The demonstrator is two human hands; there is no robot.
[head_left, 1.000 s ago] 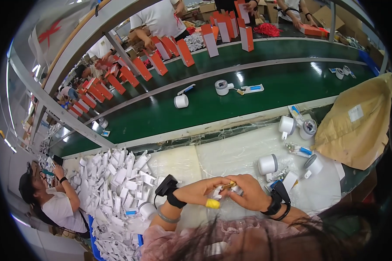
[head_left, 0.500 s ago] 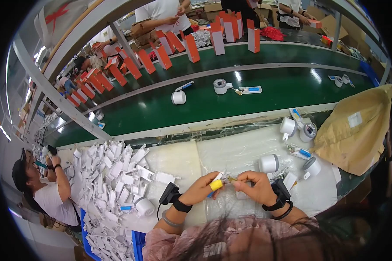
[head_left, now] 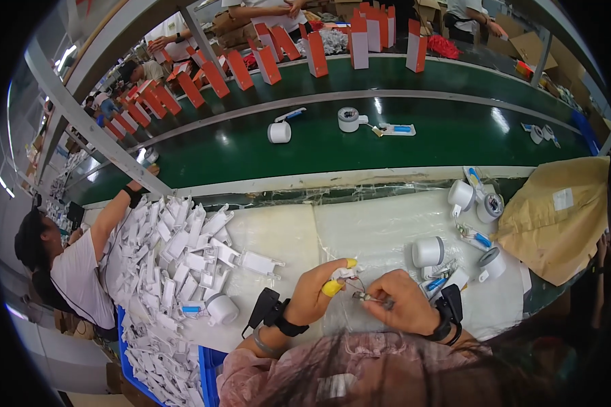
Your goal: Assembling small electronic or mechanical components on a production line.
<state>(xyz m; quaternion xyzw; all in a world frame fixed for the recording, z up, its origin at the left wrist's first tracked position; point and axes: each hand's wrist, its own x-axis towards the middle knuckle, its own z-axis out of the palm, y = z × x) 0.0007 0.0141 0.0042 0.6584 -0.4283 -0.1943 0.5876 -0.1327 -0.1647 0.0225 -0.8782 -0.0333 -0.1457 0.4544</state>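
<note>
My left hand (head_left: 312, 293), yellow covers on two fingertips, is closed on a small white plastic part (head_left: 347, 273) over the near side of the worktable. Thin red and dark wires (head_left: 357, 285) run from it towards my right hand (head_left: 402, 304). There my fingers pinch a small wired piece (head_left: 365, 296), too small to identify exactly. Just beyond my right hand stands a white cylindrical housing (head_left: 428, 252). Beside it lie a blue battery cell (head_left: 436, 283) and a white plastic casing (head_left: 454, 280).
White casings (head_left: 183, 251) are heaped at left, above a blue bin (head_left: 210, 370). More cylindrical housings (head_left: 460, 195) sit at right near brown paper (head_left: 557, 217). A green conveyor (head_left: 231, 163) carries assemblies; orange-and-white boxes (head_left: 317, 54) stand behind. A co-worker's arm (head_left: 112, 220) reaches across at left.
My hands have drawn slightly apart, and wires now show between them. My right hand has turned more palm-down. The co-worker at left has stretched an arm to the conveyor. My view has shifted slightly.
</note>
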